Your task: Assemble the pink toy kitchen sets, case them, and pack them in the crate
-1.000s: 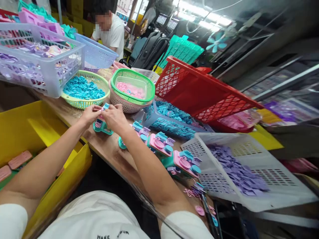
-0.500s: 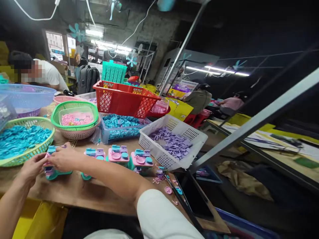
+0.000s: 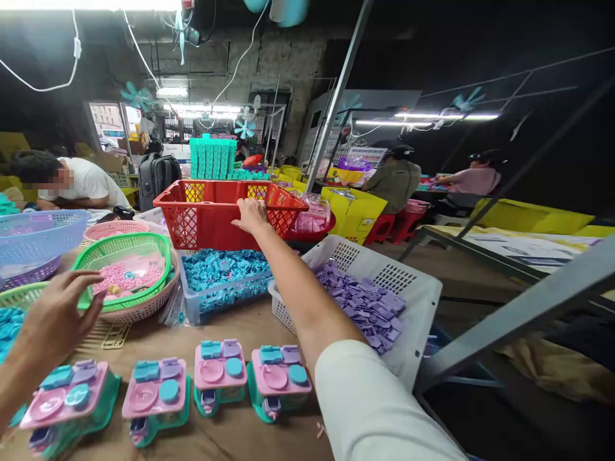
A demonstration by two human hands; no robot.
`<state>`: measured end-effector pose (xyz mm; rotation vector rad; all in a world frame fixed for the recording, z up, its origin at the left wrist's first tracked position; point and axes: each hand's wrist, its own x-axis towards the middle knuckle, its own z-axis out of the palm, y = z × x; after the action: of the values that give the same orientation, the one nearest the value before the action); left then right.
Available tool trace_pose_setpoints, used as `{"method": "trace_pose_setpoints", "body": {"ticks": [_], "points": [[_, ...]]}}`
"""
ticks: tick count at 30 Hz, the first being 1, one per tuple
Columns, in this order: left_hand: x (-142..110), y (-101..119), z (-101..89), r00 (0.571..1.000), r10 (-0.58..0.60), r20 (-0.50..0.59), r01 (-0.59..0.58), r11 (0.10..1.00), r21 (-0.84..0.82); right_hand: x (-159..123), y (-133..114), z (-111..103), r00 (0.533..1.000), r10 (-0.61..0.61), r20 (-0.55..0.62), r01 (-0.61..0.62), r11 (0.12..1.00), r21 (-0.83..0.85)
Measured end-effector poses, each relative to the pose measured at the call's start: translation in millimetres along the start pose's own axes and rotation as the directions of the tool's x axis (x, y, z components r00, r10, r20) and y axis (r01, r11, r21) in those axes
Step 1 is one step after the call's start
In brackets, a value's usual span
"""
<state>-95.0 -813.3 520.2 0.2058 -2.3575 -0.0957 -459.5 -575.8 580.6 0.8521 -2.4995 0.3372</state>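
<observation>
My right hand reaches far forward and grips the near rim of a red plastic basket, fingers over the edge and thumb outside. My left hand is raised with its fingers apart, holding nothing, beside the green basket of small pink pieces. Several pink and teal toy kitchen sets stand in a row on the brown table, each topped with blue and purple parts and a pink dish. The inside of the red basket is mostly hidden by its wall.
Under the red basket stands a clear bin of blue parts. To its right, a white crate holds purple pieces, near a slanting metal post. A blue basket sits at left. Other people work farther back.
My right hand has left the leftmost toy and moved forward to the red basket. My left hand has let go of that toy and lifted. The view has levelled out.
</observation>
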Motion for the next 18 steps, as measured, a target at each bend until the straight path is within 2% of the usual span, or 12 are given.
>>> {"method": "trace_pose_setpoints", "body": {"ticks": [2,4,7,9,11,13,15,17,18], "points": [[48.9,33.5,21.1,0.991,0.134,0.011,-0.134,0.991,0.015,-6.9,8.7,6.7,0.999,-0.045,0.013,0.046,0.999,-0.016],[84.2,57.2,47.8,0.964,0.259,0.053,-0.260,0.965,0.015,-24.8,12.0,14.8,0.995,-0.088,0.035,0.089,0.996,-0.030],[118.0,84.5,87.5,0.922,0.382,0.059,-0.380,0.924,-0.048,-61.9,18.5,33.0,0.982,-0.161,0.102,0.165,0.986,-0.036],[135.0,99.7,109.5,0.922,0.384,0.042,-0.381,0.922,-0.077,-84.2,26.1,48.0,0.960,-0.243,0.142,0.248,0.969,-0.018],[151.5,110.3,127.7,0.948,0.311,0.064,-0.308,0.950,-0.055,-96.8,34.6,61.9,0.934,-0.331,0.135,0.328,0.944,0.045],[167.4,114.5,143.0,0.978,0.161,0.135,-0.163,0.987,0.001,-96.4,42.6,72.4,0.931,-0.360,0.056,0.346,0.921,0.178],[181.0,112.7,155.5,0.977,-0.034,0.212,0.021,0.998,0.061,-84.3,50.0,79.4,0.970,-0.236,-0.057,0.241,0.909,0.341],[191.1,107.7,164.6,0.942,-0.190,0.276,0.169,0.981,0.099,-64.9,57.3,84.2,0.994,-0.011,-0.109,0.060,0.889,0.455],[194.8,105.1,167.8,0.923,-0.239,0.301,0.216,0.970,0.108,-54.0,61.0,86.3,0.990,0.098,-0.102,-0.037,0.876,0.480]]}}
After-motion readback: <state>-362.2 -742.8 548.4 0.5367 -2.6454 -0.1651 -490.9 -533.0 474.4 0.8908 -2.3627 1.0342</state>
